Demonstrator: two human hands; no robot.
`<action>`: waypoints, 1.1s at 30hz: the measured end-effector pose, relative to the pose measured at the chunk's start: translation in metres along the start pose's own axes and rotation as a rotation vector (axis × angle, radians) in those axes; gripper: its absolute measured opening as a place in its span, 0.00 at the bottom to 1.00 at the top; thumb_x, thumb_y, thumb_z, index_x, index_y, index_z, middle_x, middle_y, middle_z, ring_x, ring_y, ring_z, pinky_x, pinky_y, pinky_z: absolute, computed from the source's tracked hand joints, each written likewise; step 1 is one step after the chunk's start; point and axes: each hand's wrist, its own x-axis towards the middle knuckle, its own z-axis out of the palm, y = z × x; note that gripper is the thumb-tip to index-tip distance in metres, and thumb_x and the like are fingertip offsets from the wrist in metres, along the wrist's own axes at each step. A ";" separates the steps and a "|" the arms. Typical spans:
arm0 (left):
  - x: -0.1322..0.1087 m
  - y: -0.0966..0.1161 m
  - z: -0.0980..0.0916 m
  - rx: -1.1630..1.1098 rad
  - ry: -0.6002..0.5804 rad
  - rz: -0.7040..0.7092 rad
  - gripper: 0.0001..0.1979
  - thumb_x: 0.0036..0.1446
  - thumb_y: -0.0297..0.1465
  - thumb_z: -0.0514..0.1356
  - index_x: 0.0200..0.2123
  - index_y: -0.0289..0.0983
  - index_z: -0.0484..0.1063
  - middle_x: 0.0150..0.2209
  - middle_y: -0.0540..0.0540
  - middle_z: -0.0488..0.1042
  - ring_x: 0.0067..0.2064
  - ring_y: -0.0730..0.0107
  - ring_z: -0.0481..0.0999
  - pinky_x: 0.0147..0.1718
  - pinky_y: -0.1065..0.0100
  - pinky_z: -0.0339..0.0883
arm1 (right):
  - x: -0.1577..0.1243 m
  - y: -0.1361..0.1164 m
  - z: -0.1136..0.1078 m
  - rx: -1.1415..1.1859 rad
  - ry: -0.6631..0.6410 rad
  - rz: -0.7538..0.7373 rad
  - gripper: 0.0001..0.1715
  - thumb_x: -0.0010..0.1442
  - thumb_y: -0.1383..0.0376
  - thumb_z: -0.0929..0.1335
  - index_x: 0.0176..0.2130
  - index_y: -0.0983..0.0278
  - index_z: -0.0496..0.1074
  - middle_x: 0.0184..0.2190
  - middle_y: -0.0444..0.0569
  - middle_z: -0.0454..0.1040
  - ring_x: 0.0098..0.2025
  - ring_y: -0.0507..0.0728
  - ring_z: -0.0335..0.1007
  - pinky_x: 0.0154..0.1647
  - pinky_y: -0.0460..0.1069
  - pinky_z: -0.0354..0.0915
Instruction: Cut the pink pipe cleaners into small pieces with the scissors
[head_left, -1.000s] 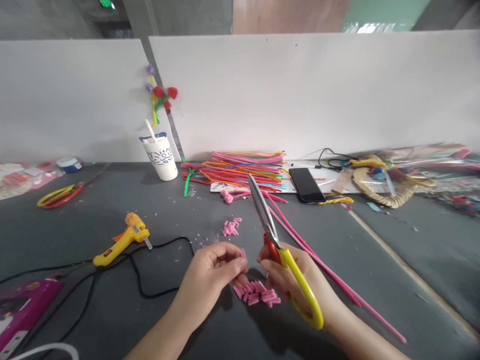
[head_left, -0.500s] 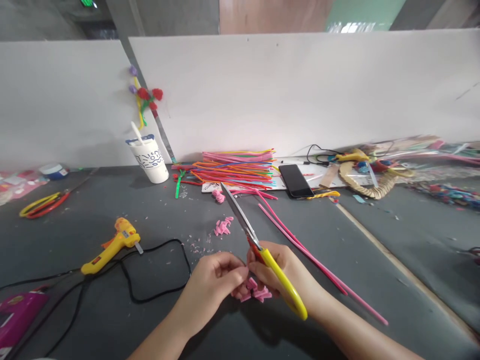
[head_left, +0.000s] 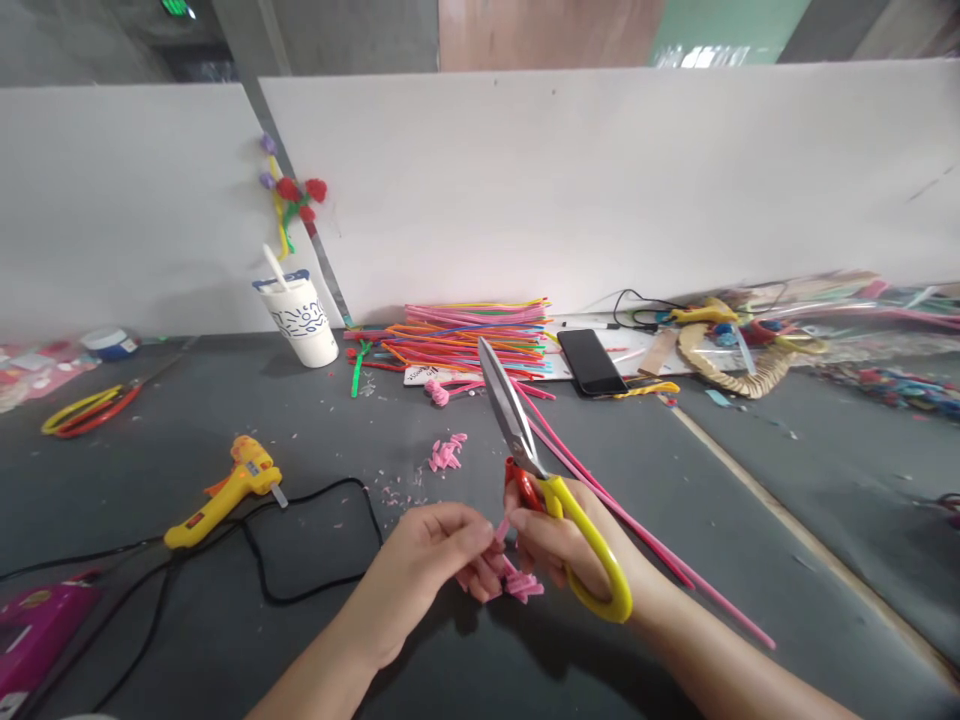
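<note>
My left hand (head_left: 433, 550) grip pinching pink piece (head_left: 501, 528); my right hand (head_left: 568, 545) grip clenched round scissors (head_left: 519, 432), blades together.

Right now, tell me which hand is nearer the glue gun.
Left. The left hand, pinching pink pieces, is to the right of the glue gun, across the black cord. The right hand, gripping the scissors, is beyond it, farther right.

Left hand (head_left: 431, 555), right hand (head_left: 574, 545) (fingers (head_left: 471, 537) curled)
</note>
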 end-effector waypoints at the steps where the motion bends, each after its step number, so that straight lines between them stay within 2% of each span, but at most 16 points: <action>1: 0.000 0.000 0.001 -0.035 -0.010 -0.003 0.11 0.52 0.34 0.57 0.26 0.32 0.71 0.23 0.46 0.72 0.25 0.72 0.70 0.27 0.70 0.63 | 0.000 0.001 0.001 -0.007 -0.013 0.000 0.05 0.49 0.64 0.61 0.24 0.62 0.60 0.09 0.34 0.57 0.12 0.46 0.53 0.14 0.42 0.51; 4: 0.000 0.000 0.003 -0.047 0.024 0.006 0.08 0.50 0.32 0.58 0.25 0.32 0.70 0.22 0.47 0.71 0.25 0.73 0.70 0.27 0.70 0.63 | 0.001 0.008 0.002 0.042 -0.040 -0.028 0.06 0.51 0.64 0.61 0.26 0.63 0.62 0.10 0.35 0.58 0.12 0.46 0.53 0.14 0.42 0.52; 7: 0.000 -0.001 0.001 -0.015 0.070 0.023 0.08 0.51 0.32 0.58 0.25 0.33 0.69 0.21 0.48 0.70 0.24 0.73 0.69 0.26 0.70 0.63 | 0.004 0.012 0.000 0.110 0.018 -0.036 0.06 0.52 0.63 0.61 0.28 0.63 0.63 0.08 0.33 0.54 0.11 0.46 0.51 0.14 0.43 0.53; 9: 0.001 -0.002 -0.002 0.039 0.083 0.046 0.09 0.51 0.33 0.57 0.24 0.34 0.68 0.21 0.49 0.69 0.24 0.73 0.67 0.26 0.70 0.62 | 0.006 0.012 -0.001 0.077 0.064 -0.007 0.07 0.52 0.62 0.62 0.28 0.63 0.63 0.08 0.33 0.55 0.10 0.46 0.51 0.13 0.42 0.52; 11: 0.002 -0.003 -0.006 0.151 0.109 0.084 0.09 0.52 0.34 0.56 0.23 0.35 0.67 0.20 0.50 0.67 0.24 0.73 0.66 0.25 0.71 0.61 | 0.007 0.010 -0.002 0.008 0.097 0.039 0.07 0.52 0.62 0.62 0.27 0.63 0.63 0.09 0.34 0.58 0.11 0.46 0.52 0.12 0.41 0.49; 15: 0.006 -0.003 -0.012 0.447 0.246 0.145 0.09 0.50 0.35 0.57 0.23 0.36 0.68 0.19 0.53 0.62 0.23 0.74 0.61 0.23 0.73 0.55 | 0.007 0.006 -0.002 -0.071 0.120 0.059 0.06 0.51 0.63 0.63 0.26 0.64 0.63 0.11 0.36 0.60 0.12 0.45 0.53 0.11 0.40 0.49; 21: 0.009 0.003 -0.017 0.609 0.313 0.148 0.11 0.50 0.38 0.55 0.23 0.38 0.69 0.20 0.53 0.64 0.23 0.73 0.61 0.23 0.73 0.54 | 0.007 0.008 -0.006 -0.139 0.106 0.026 0.07 0.51 0.63 0.62 0.25 0.64 0.62 0.14 0.37 0.61 0.13 0.45 0.54 0.13 0.40 0.52; 25: 0.021 0.006 -0.031 0.801 0.444 0.185 0.10 0.48 0.37 0.55 0.22 0.38 0.71 0.19 0.53 0.65 0.23 0.71 0.63 0.23 0.72 0.53 | 0.006 0.007 -0.011 -0.156 0.122 0.022 0.08 0.51 0.62 0.62 0.24 0.64 0.60 0.13 0.37 0.60 0.12 0.45 0.54 0.12 0.40 0.51; 27: 0.028 0.004 -0.039 0.830 0.503 0.185 0.12 0.48 0.38 0.55 0.29 0.38 0.74 0.18 0.53 0.64 0.22 0.70 0.62 0.23 0.72 0.52 | 0.006 0.006 -0.013 -0.167 0.137 0.024 0.08 0.52 0.62 0.62 0.24 0.63 0.60 0.13 0.37 0.60 0.12 0.45 0.54 0.12 0.41 0.51; 29: 0.032 0.002 -0.044 0.829 0.528 0.186 0.18 0.49 0.38 0.54 0.42 0.37 0.71 0.16 0.56 0.59 0.20 0.70 0.60 0.22 0.72 0.51 | 0.007 0.005 -0.015 -0.185 0.152 0.023 0.08 0.52 0.62 0.61 0.24 0.63 0.59 0.13 0.36 0.59 0.12 0.46 0.53 0.12 0.41 0.50; 30: 0.032 0.000 -0.045 0.825 0.522 0.188 0.20 0.50 0.38 0.53 0.44 0.37 0.69 0.16 0.56 0.58 0.20 0.70 0.60 0.22 0.72 0.51 | 0.007 0.005 -0.016 -0.198 0.159 0.020 0.09 0.52 0.61 0.61 0.24 0.63 0.60 0.13 0.36 0.59 0.12 0.46 0.53 0.12 0.41 0.50; 31: 0.031 -0.001 -0.045 0.824 0.507 0.188 0.19 0.51 0.39 0.52 0.43 0.37 0.70 0.16 0.56 0.58 0.19 0.70 0.59 0.21 0.72 0.51 | 0.007 0.006 -0.017 -0.213 0.166 0.015 0.09 0.52 0.61 0.60 0.24 0.63 0.60 0.14 0.36 0.59 0.13 0.46 0.53 0.13 0.42 0.50; 33: 0.028 -0.003 -0.043 0.828 0.468 0.189 0.15 0.52 0.39 0.52 0.33 0.37 0.73 0.16 0.54 0.59 0.20 0.70 0.60 0.21 0.72 0.51 | 0.009 0.008 -0.021 -0.252 0.184 -0.002 0.08 0.52 0.62 0.60 0.24 0.63 0.60 0.15 0.37 0.58 0.15 0.46 0.54 0.14 0.42 0.49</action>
